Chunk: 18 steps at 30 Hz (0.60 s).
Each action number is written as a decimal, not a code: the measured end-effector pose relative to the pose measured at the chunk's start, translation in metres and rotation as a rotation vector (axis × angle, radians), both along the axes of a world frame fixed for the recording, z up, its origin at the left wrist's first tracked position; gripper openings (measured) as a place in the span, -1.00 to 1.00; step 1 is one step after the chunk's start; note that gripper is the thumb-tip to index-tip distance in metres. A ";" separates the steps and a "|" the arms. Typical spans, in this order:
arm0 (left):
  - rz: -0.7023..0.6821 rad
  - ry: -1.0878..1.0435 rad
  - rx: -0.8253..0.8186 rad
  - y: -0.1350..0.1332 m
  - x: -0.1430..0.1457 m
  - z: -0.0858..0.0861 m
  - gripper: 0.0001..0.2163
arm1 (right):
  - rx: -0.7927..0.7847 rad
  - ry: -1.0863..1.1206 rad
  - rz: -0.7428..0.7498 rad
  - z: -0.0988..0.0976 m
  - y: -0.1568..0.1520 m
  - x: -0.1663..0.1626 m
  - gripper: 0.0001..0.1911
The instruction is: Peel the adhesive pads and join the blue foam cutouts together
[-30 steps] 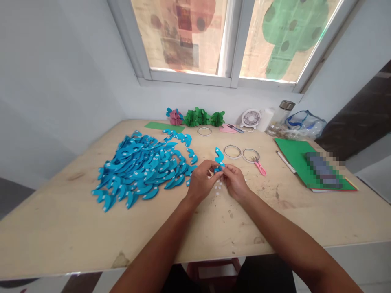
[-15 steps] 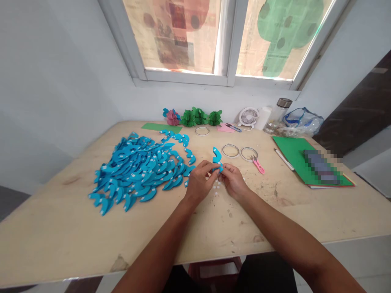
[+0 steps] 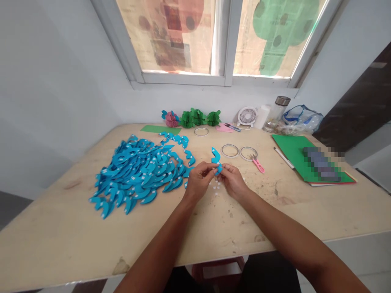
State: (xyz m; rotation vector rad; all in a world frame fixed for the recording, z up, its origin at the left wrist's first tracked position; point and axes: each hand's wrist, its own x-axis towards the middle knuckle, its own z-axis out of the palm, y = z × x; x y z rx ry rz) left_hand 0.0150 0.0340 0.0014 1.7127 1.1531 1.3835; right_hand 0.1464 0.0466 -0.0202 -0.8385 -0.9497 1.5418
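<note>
A curved blue paper piece [image 3: 215,155] with white tape squares stands up between my hands above the middle of the table. My left hand [image 3: 200,179] pinches its lower end from the left. From the right, the fingertips of my right hand [image 3: 233,180] close on the same lower end, close to my left fingers. Small white squares [image 3: 216,188] lie on the wood under the hands. To the left spreads a large heap of similar blue paper pieces [image 3: 143,167], many with white squares. A few loose blue pieces [image 3: 190,157] lie between heap and hands.
Tape rolls [image 3: 229,150] and pink-handled snips [image 3: 259,164] lie right of centre. Green paper [image 3: 295,152], a pen [image 3: 284,158] and a blurred object are farther right. Along the back stand green paper figures [image 3: 197,117], a fan [image 3: 247,117] and a bottle [image 3: 277,113].
The view has shifted slightly. My hands keep nearly the same place and still grip the blue paper piece, with only small finger movement.
</note>
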 end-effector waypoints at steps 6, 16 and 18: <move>-0.006 -0.035 -0.023 0.001 -0.001 -0.003 -0.85 | -0.023 0.072 0.019 0.004 -0.001 0.000 -0.76; 0.013 -0.050 -0.030 0.003 -0.001 -0.005 -0.83 | 0.019 -0.015 0.031 0.005 -0.001 0.001 -0.75; 0.012 -0.042 -0.026 0.003 -0.001 -0.005 -0.83 | 0.021 -0.014 0.023 0.004 -0.001 0.001 -0.75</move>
